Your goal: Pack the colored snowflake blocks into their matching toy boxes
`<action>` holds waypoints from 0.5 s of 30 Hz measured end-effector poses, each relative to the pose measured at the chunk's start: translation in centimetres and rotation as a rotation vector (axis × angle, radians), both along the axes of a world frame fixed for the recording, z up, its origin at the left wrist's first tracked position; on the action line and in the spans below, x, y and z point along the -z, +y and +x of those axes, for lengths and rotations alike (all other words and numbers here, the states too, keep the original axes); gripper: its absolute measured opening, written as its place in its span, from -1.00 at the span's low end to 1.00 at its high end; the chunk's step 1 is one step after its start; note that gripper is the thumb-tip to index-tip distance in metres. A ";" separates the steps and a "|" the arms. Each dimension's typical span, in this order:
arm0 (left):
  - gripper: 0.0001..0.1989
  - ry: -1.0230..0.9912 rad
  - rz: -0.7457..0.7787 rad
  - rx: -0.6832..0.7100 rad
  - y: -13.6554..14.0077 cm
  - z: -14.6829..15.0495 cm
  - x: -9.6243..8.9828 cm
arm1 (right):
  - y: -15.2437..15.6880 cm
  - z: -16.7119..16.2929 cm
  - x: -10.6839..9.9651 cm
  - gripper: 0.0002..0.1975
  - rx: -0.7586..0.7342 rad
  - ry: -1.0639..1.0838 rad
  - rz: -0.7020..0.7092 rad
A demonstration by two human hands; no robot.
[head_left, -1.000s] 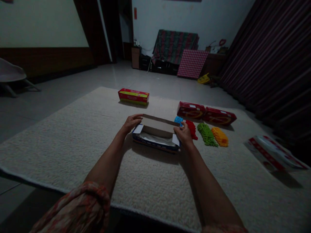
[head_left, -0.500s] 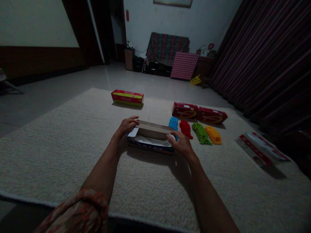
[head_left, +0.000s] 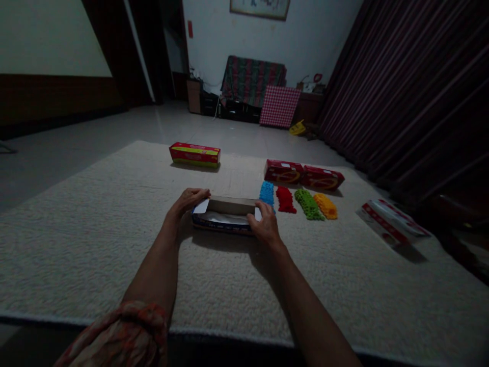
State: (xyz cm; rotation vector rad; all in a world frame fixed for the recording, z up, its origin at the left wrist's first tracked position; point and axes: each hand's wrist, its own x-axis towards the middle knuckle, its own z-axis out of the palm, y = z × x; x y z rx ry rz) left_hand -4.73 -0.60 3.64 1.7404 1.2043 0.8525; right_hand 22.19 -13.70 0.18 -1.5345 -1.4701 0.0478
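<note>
In front of me on the rug stands an open dark blue cardboard box (head_left: 223, 228), with white end flaps and something pale and crumpled inside. My left hand (head_left: 190, 197) is curled over the box's far left corner, beside the left flap. At the other end, my right hand (head_left: 265, 224) grips the right side, its thumb by the white flap and its fingers over the edge. Just past that hand lie bumpy knitted-looking bundles: a blue one (head_left: 266, 192), a red one (head_left: 285, 199), a green one (head_left: 308, 204) and a yellow one (head_left: 326, 205).
A red and yellow-green box (head_left: 195, 154) sits farther back on the pale rug (head_left: 95, 219). Two dark red boxes (head_left: 283, 172) stand end to end behind the bundles. At right lies a red and white package (head_left: 393, 223). Dark curtains (head_left: 385, 86) hang along the right side.
My right hand has closed in on the box's right end, where a white flap now shows upright. The view has shifted slightly, so most things appear farther left.
</note>
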 end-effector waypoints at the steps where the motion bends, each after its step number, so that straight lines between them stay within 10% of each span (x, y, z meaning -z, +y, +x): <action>1: -0.50 -0.019 -0.004 -0.026 0.1 -0.1 0.0 | 0.2 -0.4 0.1 -0.60 0.015 0.003 0.013; 15: -0.55 -0.017 0.091 -0.108 1.9 -0.7 -0.1 | 3.9 -2.7 0.2 -0.74 0.109 0.047 0.115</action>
